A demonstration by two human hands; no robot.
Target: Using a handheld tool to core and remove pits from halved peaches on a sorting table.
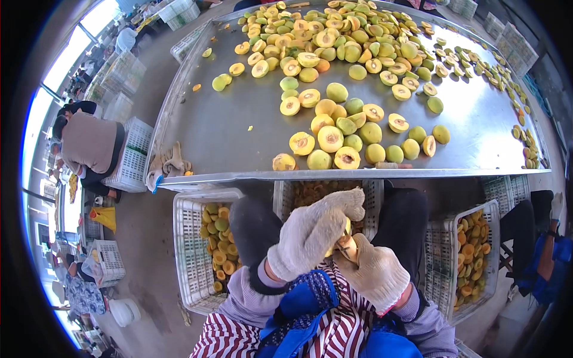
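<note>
My left hand (313, 235), in a grey-white knitted work glove, holds a yellow halved stone fruit (347, 227), mostly hidden by the fingers. Just to its right my gloved right hand (378, 270) grips a small tool (350, 249) with a tan handle; its working end is hidden against the fruit. Both hands are above my lap, in front of the steel table's near edge. Below them, between my knees, stands a plastic crate (283, 197) with brown pieces inside, perhaps pits.
Many halved yellow-green fruits (331, 138) lie on the steel table (215, 138). Used gloves (175, 162) rest at its left corner, a wooden-handled tool (393, 165) along its front edge. Crates of halves stand left (190, 250) and right (438, 268). A co-worker's arm (547, 259) shows far right.
</note>
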